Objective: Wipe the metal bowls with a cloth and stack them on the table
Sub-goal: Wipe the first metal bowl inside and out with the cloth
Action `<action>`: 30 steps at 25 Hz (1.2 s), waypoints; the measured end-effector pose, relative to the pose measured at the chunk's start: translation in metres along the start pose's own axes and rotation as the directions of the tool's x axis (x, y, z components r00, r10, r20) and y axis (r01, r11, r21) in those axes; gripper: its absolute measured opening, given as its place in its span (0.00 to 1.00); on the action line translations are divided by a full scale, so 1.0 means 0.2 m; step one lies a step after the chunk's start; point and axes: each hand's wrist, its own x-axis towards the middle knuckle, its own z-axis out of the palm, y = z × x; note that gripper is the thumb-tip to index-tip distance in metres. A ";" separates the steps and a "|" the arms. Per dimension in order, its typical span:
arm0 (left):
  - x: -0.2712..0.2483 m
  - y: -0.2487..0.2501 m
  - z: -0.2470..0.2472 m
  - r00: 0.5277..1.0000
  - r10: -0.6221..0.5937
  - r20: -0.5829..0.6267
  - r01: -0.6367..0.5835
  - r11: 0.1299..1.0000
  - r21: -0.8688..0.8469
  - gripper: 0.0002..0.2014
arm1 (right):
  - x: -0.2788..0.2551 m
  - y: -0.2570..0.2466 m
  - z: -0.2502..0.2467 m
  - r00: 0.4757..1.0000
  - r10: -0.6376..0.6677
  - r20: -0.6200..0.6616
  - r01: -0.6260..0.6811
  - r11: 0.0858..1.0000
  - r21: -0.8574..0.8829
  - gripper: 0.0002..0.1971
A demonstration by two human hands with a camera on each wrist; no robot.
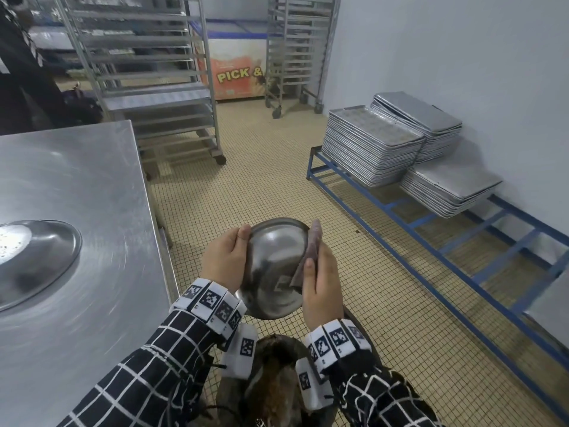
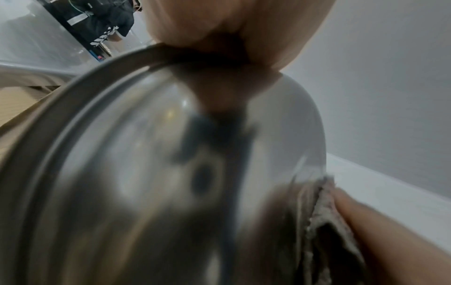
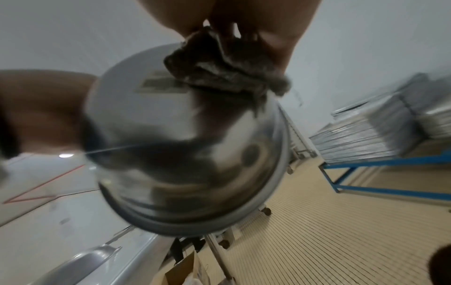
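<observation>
I hold a metal bowl [image 1: 275,266] in the air over the floor, tipped with its outer side toward me. My left hand [image 1: 229,260] grips its left rim, thumb on the edge. My right hand [image 1: 320,285] holds a grey-brown cloth [image 1: 312,245] against the bowl's right side. The left wrist view shows the bowl [image 2: 158,173] up close, with the cloth [image 2: 327,227] at its lower right. In the right wrist view the cloth [image 3: 224,71] is bunched on the bowl [image 3: 195,154]. Another metal bowl [image 1: 34,260] lies upside down on the steel table [image 1: 77,180] at left.
Stacks of baking trays [image 1: 372,149] sit on a blue frame [image 1: 431,223] along the right wall. Wheeled tray racks [image 1: 147,72] and an orange chest freezer [image 1: 237,66] stand at the back. Below my hands is a dark container [image 1: 274,380]. The floor is small beige tile.
</observation>
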 end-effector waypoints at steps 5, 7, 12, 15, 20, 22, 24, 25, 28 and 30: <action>-0.01 0.02 0.05 0.992 0.109 0.064 -0.113 0.992 0.062 0.17 | 0.01 -0.13 0.10 0.951 -0.307 0.028 0.292 0.870 -0.398 0.27; -0.01 0.03 0.05 0.991 0.122 0.046 -0.124 0.991 0.045 0.17 | 0.06 -0.17 0.10 0.955 -0.297 -0.016 0.266 0.876 -0.402 0.29; 0.01 0.02 -0.01 1.000 0.006 -0.019 -0.008 0.996 -0.086 0.18 | 0.16 -0.15 0.02 0.988 0.109 -0.108 -0.101 0.992 0.076 0.23; 0.00 0.00 -0.02 0.995 -0.099 -0.033 0.088 0.965 -0.248 0.17 | 0.16 0.01 0.00 0.851 0.505 0.144 -0.492 0.671 0.554 0.20; 0.01 -0.08 0.00 0.995 -0.089 -0.044 0.078 0.972 -0.220 0.10 | 0.13 0.03 -0.06 0.828 0.554 0.083 -0.522 0.709 0.473 0.17; 0.01 -0.11 0.00 0.998 -0.064 -0.008 0.061 0.985 -0.162 0.05 | 0.16 -0.04 -0.15 0.889 0.450 0.085 -0.451 0.830 0.329 0.14; 0.00 -0.11 0.00 0.997 -0.037 0.070 0.049 0.983 -0.175 0.05 | 0.22 -0.05 -0.19 0.925 0.351 0.142 -0.374 0.908 0.189 0.17; 0.00 -0.10 -0.01 0.993 -0.017 0.119 0.038 0.984 -0.174 0.06 | 0.24 -0.05 -0.20 0.937 0.298 0.182 -0.320 0.941 0.109 0.19; 0.00 -0.07 0.00 0.960 0.064 0.273 -0.054 0.998 -0.045 0.07 | 0.30 -0.03 -0.20 0.932 0.127 0.339 -0.078 0.985 -0.154 0.19; -0.01 -0.07 0.01 0.936 0.086 0.341 -0.113 0.992 0.059 0.10 | 0.32 -0.04 -0.19 0.903 0.020 0.429 0.072 0.978 -0.196 0.18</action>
